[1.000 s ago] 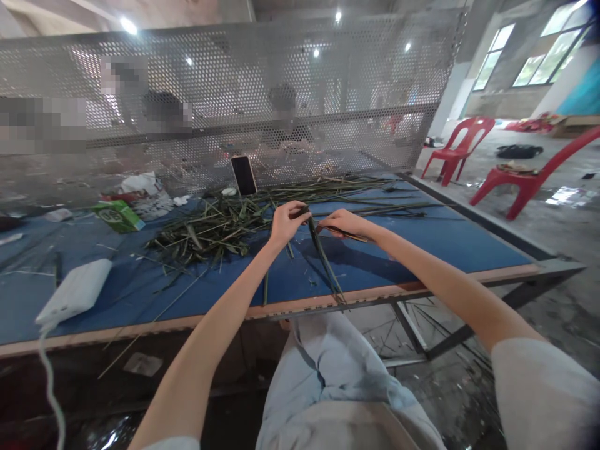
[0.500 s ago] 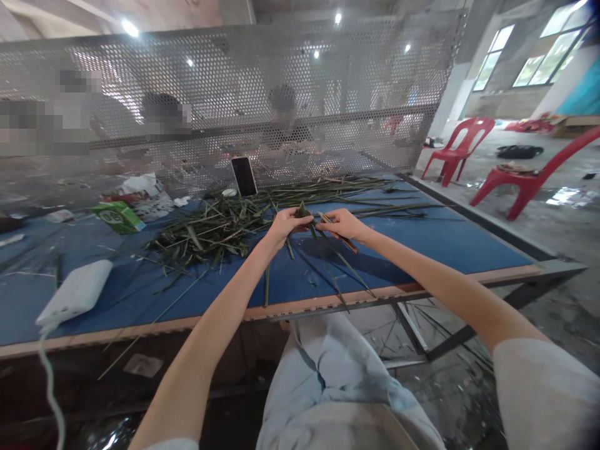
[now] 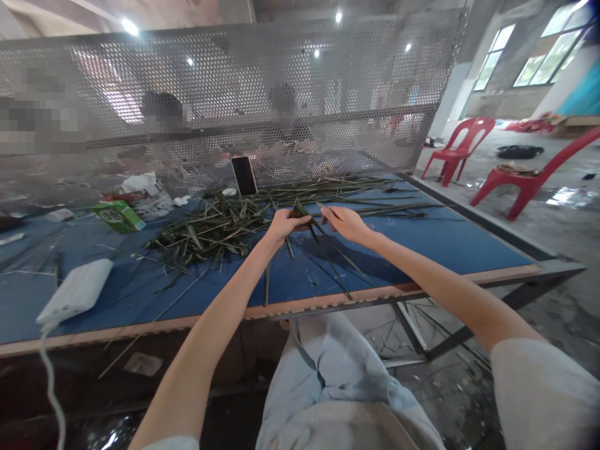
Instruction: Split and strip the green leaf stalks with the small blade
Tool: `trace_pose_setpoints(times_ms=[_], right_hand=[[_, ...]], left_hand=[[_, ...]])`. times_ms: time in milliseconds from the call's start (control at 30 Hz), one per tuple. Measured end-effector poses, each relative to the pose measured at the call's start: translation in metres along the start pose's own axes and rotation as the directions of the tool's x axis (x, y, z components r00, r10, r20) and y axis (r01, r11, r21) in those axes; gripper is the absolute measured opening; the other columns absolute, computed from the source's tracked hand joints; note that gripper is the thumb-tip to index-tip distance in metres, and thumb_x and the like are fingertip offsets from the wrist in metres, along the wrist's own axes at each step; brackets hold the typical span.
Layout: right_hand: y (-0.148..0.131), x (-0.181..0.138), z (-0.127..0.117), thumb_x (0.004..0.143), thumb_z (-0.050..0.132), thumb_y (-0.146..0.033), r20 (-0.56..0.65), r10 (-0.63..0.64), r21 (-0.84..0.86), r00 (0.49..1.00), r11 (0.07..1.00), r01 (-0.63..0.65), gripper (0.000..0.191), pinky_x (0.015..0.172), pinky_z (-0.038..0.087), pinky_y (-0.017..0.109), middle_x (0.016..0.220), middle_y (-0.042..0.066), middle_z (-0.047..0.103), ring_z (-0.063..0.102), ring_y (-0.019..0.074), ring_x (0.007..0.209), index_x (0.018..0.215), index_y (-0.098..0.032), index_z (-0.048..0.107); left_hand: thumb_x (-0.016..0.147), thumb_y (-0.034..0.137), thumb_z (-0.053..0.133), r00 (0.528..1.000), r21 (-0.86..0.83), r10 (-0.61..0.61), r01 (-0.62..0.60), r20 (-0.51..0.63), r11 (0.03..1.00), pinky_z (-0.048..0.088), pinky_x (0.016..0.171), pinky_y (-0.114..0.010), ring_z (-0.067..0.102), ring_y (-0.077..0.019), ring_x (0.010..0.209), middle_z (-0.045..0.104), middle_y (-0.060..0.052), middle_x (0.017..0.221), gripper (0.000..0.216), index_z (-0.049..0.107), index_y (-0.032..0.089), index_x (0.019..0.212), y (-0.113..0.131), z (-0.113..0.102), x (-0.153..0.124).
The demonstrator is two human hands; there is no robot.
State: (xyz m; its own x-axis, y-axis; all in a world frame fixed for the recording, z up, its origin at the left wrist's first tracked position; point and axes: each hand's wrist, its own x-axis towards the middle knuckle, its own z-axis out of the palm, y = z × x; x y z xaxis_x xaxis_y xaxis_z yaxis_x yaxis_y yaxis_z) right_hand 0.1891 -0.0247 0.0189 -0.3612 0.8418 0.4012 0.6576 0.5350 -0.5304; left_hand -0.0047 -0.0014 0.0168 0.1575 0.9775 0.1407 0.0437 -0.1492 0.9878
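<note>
L hand (image 3: 285, 226) pinches leaf piece (image 3: 298, 207), looks part-folded, ends untucked; R hand (image 3: 345, 223) nr it, fingers curled, can't tell if holding; leaf pile (image 3: 210, 230) to L.

Over a blue table (image 3: 462, 244), the left hand (image 3: 284, 225) grips green leaf strips (image 3: 299, 207) near the right hand (image 3: 345, 224).

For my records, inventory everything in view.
Leaf strips: many, green, across table
Table: one, blue, centre
Smartphone: one, black, far edge
Carton: one, green, left
Power bank: one, white, front left
Cable: one, white, below it
Perforated panel: one, grey, behind table
People: several, blurred, behind panel
Plastic chairs: two, red, right
Windows: several, bright, upper right
Lights: several, white, top
Trousers: one pair, pale, bottom
Left hand: one, bare, holding leaf piece
Right hand: one, bare, alongside
</note>
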Motion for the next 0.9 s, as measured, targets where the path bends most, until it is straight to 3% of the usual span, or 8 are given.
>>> trace_pose_setpoints(times_ms=[100,333,633,900], right_hand=[[-0.003,0.001,-0.002,0.100,0.031,-0.032,0.066,-0.005,-0.121,0.998,0.993,0.013,0.036,0.061,0.032,0.024,0.070,0.006,0.063,0.055,0.0157,0.063,0.089,-0.016,0.061],[-0.002,-0.001,0.006,0.099,0.032,-0.035,0.185,-0.040,-0.362,0.982,0.926,0.106,0.040,0.062,0.031,0.027,0.085,0.011,0.070,0.062,0.0209,0.074,0.085,-0.017,0.064],[0.000,-0.001,0.009,0.100,0.029,-0.035,0.164,-0.018,-0.382,0.986,0.920,0.080,0.043,0.064,0.033,0.028,0.087,0.013,0.071,0.065,0.0236,0.079,0.085,-0.017,0.066],[-0.003,-0.002,0.010,0.100,0.026,-0.036,0.206,0.042,-0.433,0.978,0.900,0.053,0.046,0.070,0.039,0.027,0.094,0.013,0.072,0.067,0.0239,0.088,0.092,-0.015,0.067]], left_hand=[[0.045,0.032,0.088,1.000,0.039,0.009,-0.009,-0.021,0.999,0.058,0.073,-0.037,0.069,-0.0216,0.072,0.069,-0.004,0.067,0.038,0.067,0.012,0.071,0.002,0.001,0.000],[0.048,0.031,0.087,0.999,0.045,0.018,-0.016,-0.030,0.999,0.059,0.072,-0.037,0.067,-0.0190,0.067,0.068,-0.002,0.065,0.033,0.066,0.012,0.067,0.001,0.003,0.001],[0.048,0.029,0.087,0.999,0.053,0.017,-0.015,-0.029,0.998,0.058,0.074,-0.037,0.066,-0.0189,0.068,0.068,-0.003,0.067,0.032,0.067,0.012,0.066,0.002,0.005,-0.001],[0.035,0.036,0.090,0.998,0.034,0.022,-0.020,-0.053,0.999,0.057,0.071,-0.035,0.064,-0.0163,0.061,0.067,-0.001,0.062,0.044,0.067,0.011,0.064,0.002,0.007,-0.003]])
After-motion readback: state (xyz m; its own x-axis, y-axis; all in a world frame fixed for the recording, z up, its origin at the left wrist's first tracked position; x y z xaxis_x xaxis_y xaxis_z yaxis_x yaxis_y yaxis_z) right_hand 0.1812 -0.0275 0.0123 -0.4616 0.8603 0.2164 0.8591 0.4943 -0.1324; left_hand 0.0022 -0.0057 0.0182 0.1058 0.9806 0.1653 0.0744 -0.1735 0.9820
